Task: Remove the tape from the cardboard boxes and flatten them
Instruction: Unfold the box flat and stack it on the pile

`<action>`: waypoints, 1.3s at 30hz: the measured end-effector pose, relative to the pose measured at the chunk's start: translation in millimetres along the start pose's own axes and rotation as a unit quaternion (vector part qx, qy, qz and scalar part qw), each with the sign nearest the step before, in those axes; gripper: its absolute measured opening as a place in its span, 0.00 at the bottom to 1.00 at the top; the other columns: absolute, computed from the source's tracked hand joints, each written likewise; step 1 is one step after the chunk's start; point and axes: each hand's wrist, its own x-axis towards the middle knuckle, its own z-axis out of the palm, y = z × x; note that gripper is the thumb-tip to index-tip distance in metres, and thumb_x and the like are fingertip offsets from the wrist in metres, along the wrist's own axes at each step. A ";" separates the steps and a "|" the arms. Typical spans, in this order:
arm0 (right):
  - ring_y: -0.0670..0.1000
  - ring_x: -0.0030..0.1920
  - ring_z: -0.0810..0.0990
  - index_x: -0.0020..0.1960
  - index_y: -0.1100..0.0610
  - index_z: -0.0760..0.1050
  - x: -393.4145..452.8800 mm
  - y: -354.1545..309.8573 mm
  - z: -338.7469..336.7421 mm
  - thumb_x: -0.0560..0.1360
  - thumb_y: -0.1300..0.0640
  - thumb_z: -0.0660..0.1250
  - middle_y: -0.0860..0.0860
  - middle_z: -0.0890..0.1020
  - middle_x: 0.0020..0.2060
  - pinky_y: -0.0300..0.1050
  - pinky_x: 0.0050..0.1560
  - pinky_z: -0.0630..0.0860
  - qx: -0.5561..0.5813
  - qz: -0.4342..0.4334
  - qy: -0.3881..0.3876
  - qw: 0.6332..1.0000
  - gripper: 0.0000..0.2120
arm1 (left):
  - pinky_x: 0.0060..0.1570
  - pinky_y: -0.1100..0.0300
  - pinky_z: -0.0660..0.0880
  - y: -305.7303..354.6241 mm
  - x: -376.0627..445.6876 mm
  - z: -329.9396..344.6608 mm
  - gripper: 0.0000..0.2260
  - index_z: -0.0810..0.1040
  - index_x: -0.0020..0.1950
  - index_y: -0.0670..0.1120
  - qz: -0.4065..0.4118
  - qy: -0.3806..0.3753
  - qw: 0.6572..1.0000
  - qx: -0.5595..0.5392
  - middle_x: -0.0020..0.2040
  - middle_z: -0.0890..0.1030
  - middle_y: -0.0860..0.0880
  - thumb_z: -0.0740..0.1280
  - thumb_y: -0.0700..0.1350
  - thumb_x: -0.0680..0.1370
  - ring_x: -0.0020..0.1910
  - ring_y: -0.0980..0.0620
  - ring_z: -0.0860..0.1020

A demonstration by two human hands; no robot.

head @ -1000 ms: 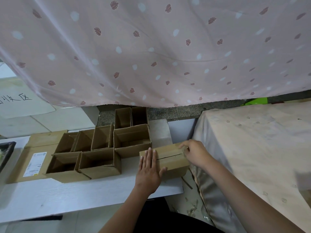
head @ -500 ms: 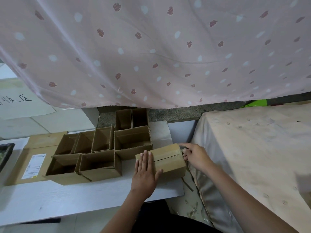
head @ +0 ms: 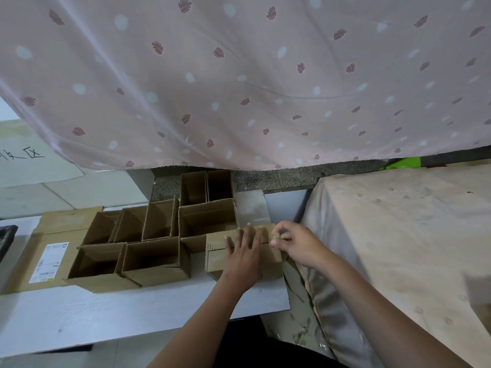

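Pink leaf-print curtain, white table

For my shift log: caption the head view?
Left hand presses the closed box flat while right hand pinches tape at its seam.

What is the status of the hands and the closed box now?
Left hand flat on closed cardboard box. Right hand pinching tape end at box top. Open boxes beside it, nothing blocking.

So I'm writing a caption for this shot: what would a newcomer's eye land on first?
Probably the two hands at the closed cardboard box near the table's right edge: the left hand lies flat on top while the right hand pinches something small at its right end. Next, the cluster of open boxes to its left, and the pink leaf-print curtain filling the upper half.
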 end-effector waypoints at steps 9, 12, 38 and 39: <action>0.50 0.43 0.82 0.39 0.56 0.77 -1.3 -1.8 -13.6 0.71 0.57 0.77 0.51 0.84 0.41 0.47 0.48 0.77 -0.042 -0.022 0.122 0.991 0.09 | 0.73 0.28 0.49 -6.9 7.9 -7.4 0.52 0.41 0.81 0.54 -0.006 0.006 1.000 0.012 0.79 0.51 0.44 0.76 0.53 0.71 0.79 0.37 0.48; 0.49 0.39 0.78 0.44 0.56 0.75 -0.1 3.9 -20.8 0.73 0.59 0.75 0.52 0.81 0.38 0.45 0.45 0.75 -0.017 -0.025 0.157 0.987 0.08 | 0.73 0.31 0.53 -12.3 6.5 -15.4 0.52 0.43 0.81 0.54 -0.022 0.025 0.999 -0.013 0.79 0.52 0.44 0.77 0.52 0.69 0.78 0.37 0.50; 0.47 0.54 0.74 0.46 0.42 0.75 -19.0 -33.7 4.3 0.77 0.51 0.69 0.44 0.76 0.49 0.44 0.56 0.73 -0.168 -0.077 0.086 0.979 0.05 | 0.68 0.47 0.71 -36.2 -29.0 3.7 0.54 0.53 0.78 0.59 -0.097 0.062 0.906 -0.407 0.66 0.73 0.56 0.83 0.46 0.60 0.69 0.48 0.72; 0.47 0.53 0.75 0.46 0.42 0.74 -19.1 -36.7 7.2 0.78 0.51 0.69 0.44 0.77 0.49 0.44 0.55 0.73 -0.175 -0.078 0.080 0.978 0.05 | 0.66 0.48 0.72 -35.0 -29.2 2.7 0.54 0.52 0.78 0.59 -0.100 0.058 0.906 -0.408 0.66 0.73 0.55 0.82 0.44 0.61 0.67 0.47 0.72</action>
